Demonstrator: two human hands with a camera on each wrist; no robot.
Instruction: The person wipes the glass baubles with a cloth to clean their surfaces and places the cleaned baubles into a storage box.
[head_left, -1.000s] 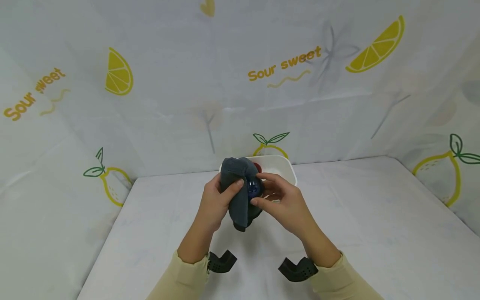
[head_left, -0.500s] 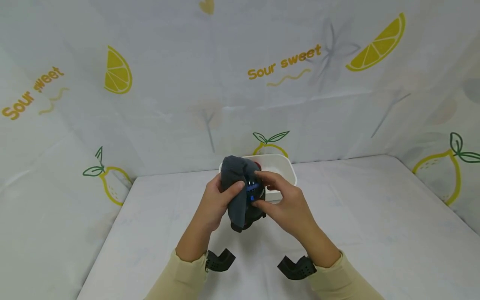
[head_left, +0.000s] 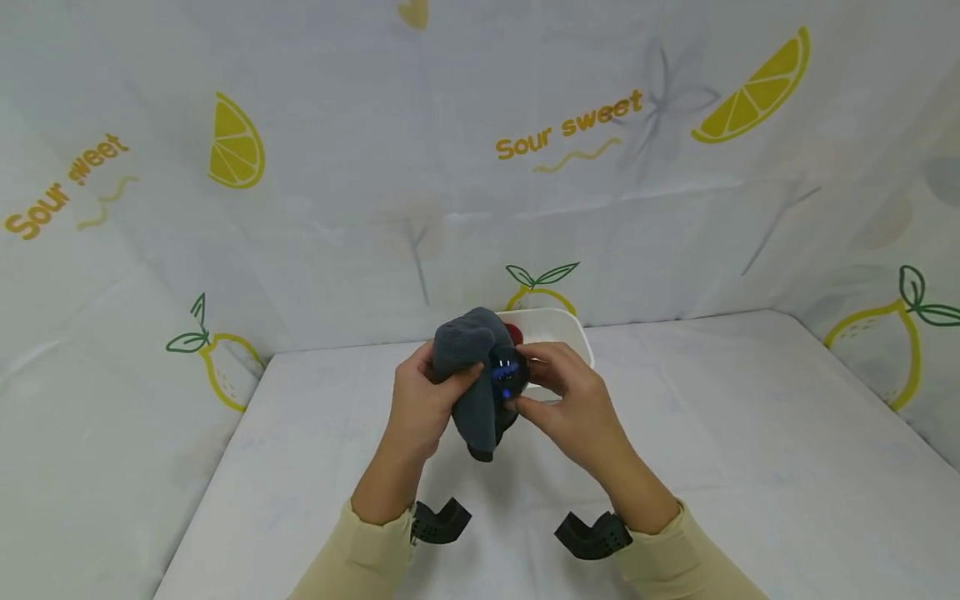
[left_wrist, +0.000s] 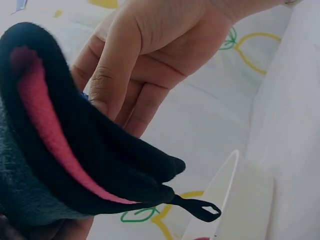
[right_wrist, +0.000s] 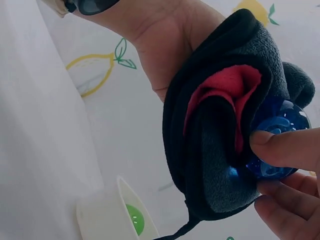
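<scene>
A dark grey-blue cloth (head_left: 468,346) with black edging and a pink inner side is folded in the air above the table. My left hand (head_left: 422,400) grips it, thumb on the near face. My right hand (head_left: 573,396) pinches a glossy, see-through blue ball (head_left: 508,372) between thumb and fingers. In the right wrist view the ball (right_wrist: 280,127) lies against the cloth (right_wrist: 220,165), with its far side hidden. The cloth's hanging loop (left_wrist: 202,209) dangles in the left wrist view, where most of the ball is hidden.
Behind the hands, a white plastic bin (head_left: 573,337) stands at the back of the white-covered table (head_left: 712,433). A red round thing (head_left: 515,333) shows in it, and a green one (right_wrist: 135,219) in the right wrist view. A lemon-print curtain (head_left: 337,208) rises behind.
My left hand and the cloth have shifted slightly left, with the cloth's upper fold reshaped. My right hand stays nearly in place, and more of the ball shows beside the cloth.
</scene>
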